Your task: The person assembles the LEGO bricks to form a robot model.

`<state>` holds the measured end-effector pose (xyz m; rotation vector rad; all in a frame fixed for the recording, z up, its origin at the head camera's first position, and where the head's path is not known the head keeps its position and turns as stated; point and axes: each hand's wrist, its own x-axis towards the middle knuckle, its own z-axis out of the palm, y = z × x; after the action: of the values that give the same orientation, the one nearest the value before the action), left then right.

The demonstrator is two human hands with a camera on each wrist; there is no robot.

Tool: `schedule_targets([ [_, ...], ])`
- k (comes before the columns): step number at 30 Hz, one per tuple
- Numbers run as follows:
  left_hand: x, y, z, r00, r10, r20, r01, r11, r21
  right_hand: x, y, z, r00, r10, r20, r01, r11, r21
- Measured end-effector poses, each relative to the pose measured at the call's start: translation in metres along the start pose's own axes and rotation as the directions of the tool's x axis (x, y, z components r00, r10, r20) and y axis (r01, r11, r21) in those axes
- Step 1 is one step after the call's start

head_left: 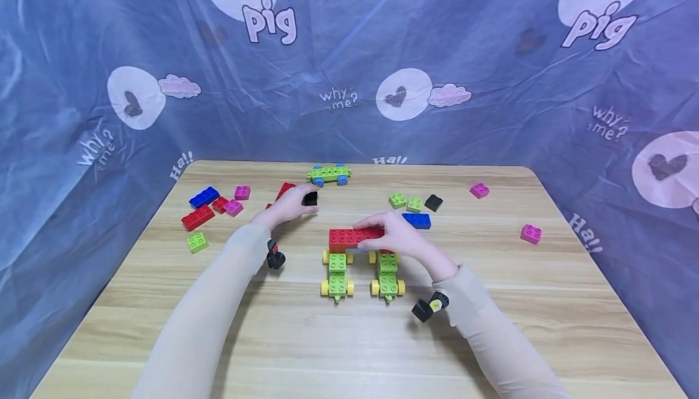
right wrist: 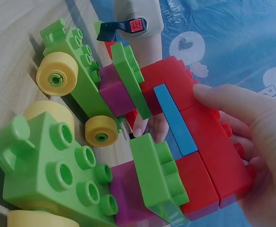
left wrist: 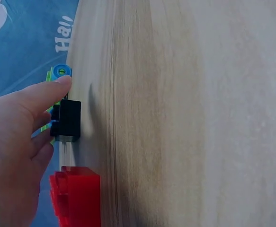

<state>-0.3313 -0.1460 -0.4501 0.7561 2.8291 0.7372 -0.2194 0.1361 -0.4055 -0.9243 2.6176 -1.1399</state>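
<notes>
A printed blue cloth (head_left: 349, 41) hangs behind a wooden table (head_left: 306, 356). Near its middle, the right hand (head_left: 401, 235) grips the red brick (head_left: 341, 240) across two green bases (head_left: 337, 281) with yellow wheels (right wrist: 57, 73). The left hand (head_left: 289, 206) curves, partly open, around a small black block (left wrist: 70, 118); whether it grips the block I cannot tell. A green car with blue wheels (head_left: 329, 173) stands beyond.

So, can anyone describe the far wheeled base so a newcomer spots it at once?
Follow the wooden table to its far edge, below the blue cloth. A little left of that edge's middle, just beyond the left hand, stands a low green wheeled base. Its wheels are blue; the two nearer green bases have yellow wheels.
</notes>
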Motion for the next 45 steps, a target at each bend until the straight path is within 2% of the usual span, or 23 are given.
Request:
schedule_targets([
  [8,0.005,-0.003,0.004,0.999,-0.009,0.036,0.007,0.998,0.055,-0.001,0.001,0.000,1.000,0.002,-0.002,-0.002,1.000,0.005],
  [15,0.007,-0.002,0.006,0.999,-0.030,0.035,0.027,0.996,0.085,0.000,0.002,0.001,1.000,-0.004,-0.012,0.004,1.000,0.012],
  [25,0.004,0.000,0.007,0.999,-0.035,-0.009,0.035,0.998,0.050,0.000,0.001,0.001,1.000,-0.016,-0.021,0.017,1.000,0.018],
  [34,0.003,0.002,0.008,1.000,-0.029,-0.011,0.030,0.999,0.040,-0.001,0.001,0.000,1.000,-0.013,-0.023,0.013,1.000,0.023],
  [45,-0.005,0.013,0.004,0.999,-0.038,-0.022,0.037,0.997,-0.069,-0.001,0.002,0.001,1.000,-0.013,-0.026,0.013,1.000,0.026],
])
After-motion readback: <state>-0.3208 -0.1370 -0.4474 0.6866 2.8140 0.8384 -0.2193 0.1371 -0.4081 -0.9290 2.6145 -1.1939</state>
